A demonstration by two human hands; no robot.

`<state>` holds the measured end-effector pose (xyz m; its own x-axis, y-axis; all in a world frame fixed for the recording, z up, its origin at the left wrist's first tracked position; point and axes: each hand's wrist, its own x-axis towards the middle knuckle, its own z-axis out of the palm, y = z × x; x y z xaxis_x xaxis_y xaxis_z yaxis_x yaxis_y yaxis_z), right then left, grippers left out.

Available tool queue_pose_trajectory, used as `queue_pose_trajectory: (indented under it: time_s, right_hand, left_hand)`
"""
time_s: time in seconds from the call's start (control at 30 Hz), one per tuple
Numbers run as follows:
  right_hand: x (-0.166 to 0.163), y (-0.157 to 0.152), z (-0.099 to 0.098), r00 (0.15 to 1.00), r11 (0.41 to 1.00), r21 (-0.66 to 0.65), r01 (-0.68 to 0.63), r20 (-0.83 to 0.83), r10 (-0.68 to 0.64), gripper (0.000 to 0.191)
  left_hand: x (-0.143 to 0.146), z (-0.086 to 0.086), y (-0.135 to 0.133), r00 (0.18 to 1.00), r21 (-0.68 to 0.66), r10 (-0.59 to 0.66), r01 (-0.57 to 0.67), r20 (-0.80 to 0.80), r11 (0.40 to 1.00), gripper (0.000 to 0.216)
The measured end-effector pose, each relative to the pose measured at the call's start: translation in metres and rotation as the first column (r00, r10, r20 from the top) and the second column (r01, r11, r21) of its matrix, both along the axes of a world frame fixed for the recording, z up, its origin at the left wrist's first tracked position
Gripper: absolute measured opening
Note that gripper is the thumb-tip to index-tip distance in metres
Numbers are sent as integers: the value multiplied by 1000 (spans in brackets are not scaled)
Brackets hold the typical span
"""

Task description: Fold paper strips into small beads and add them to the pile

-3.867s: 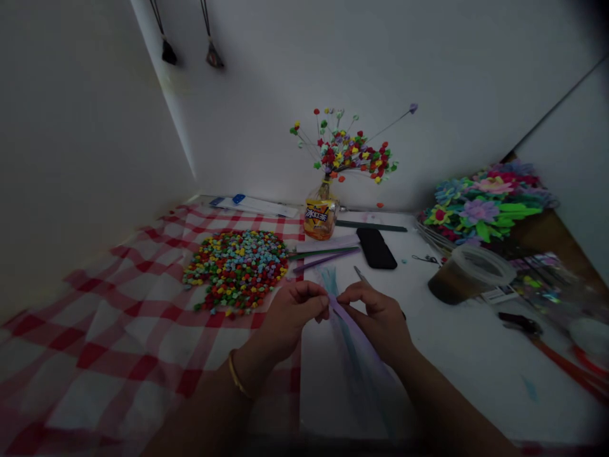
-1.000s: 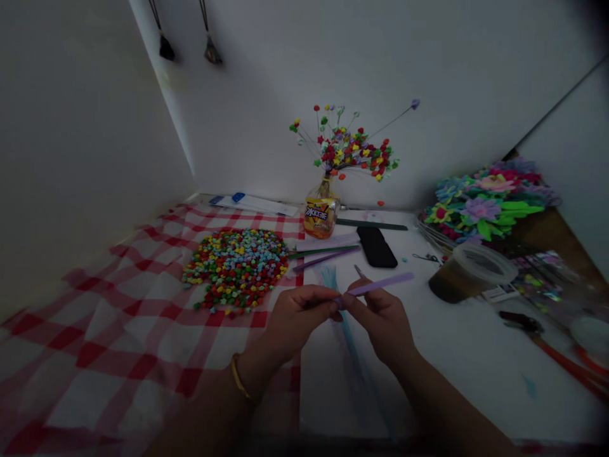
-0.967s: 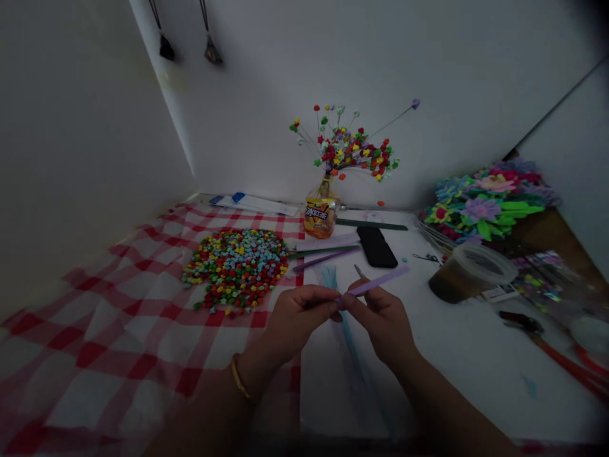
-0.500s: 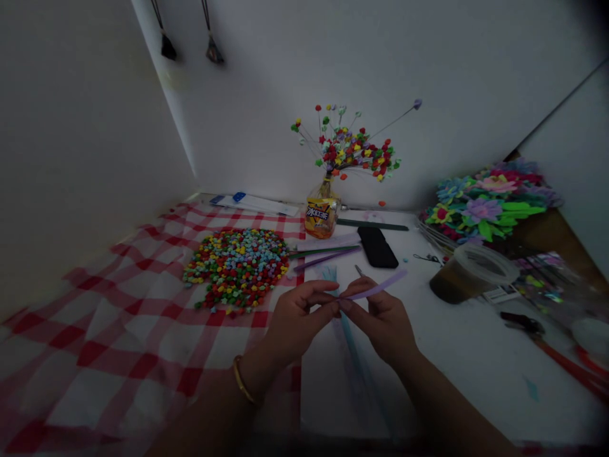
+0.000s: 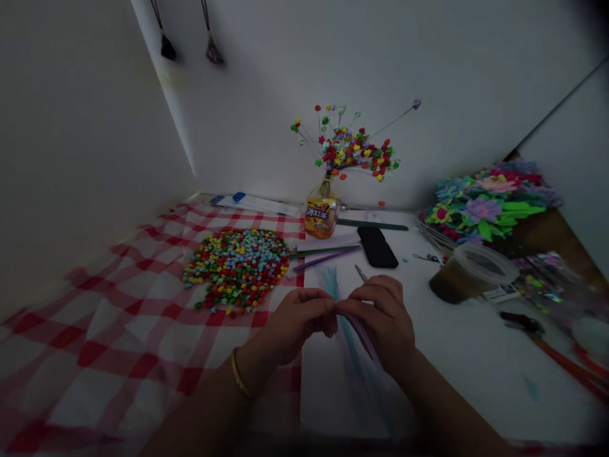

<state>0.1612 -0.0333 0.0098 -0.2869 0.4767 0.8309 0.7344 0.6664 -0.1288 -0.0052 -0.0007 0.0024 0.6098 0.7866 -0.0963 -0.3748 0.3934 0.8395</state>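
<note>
The fingertips (image 5: 328, 306) are hiding one end of the purple strip (image 5: 367, 341); the right hand (image 5: 386, 317) is probably covering part of the metal tool (image 5: 360, 273).

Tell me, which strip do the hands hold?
The pale purple strip pinched between left hand and right hand; the blue strips and green strips lie on the table.

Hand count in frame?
2: left hand over the tablecloth edge, right hand over the white table, both at a purple strip. No others show.
</note>
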Motion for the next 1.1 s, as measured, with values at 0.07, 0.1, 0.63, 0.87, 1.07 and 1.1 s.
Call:
queue_pose_trajectory:
  time_s: [0.07,0.1,0.63,0.87,1.07,1.1]
  right_hand:
    - [-1,1,1,1000,1000,-1,-15,2,15,22]
    - [-1,2,0,999,1000,-12,-24,-22,23,22]
    - [-3,3,1,857,730,-605,-318,-512,-51,6]
    - [-7,1,-1,739,561,-686,-463,-648,-182,9]
    - [-13,-1,-2,700,574,-658,-488,-687,-193,13]
    - [-13,-1,-2,726,591,-665,-457,-662,-185,13]
  left_hand:
    - [0,0,0,1000,-5,10,-10,0,1000,10]
    - [0,0,0,1000,2,31,-31,-1,1000,10]
    - [0,4,-1,976,224,201,-179,-80,958,9]
    - [4,3,-3,965,244,248,-221,-86,944,11]
    - [5,-2,-3,961,172,277,-272,-6,947,19]
    - [4,-2,-2,958,178,286,-280,-10,943,17]
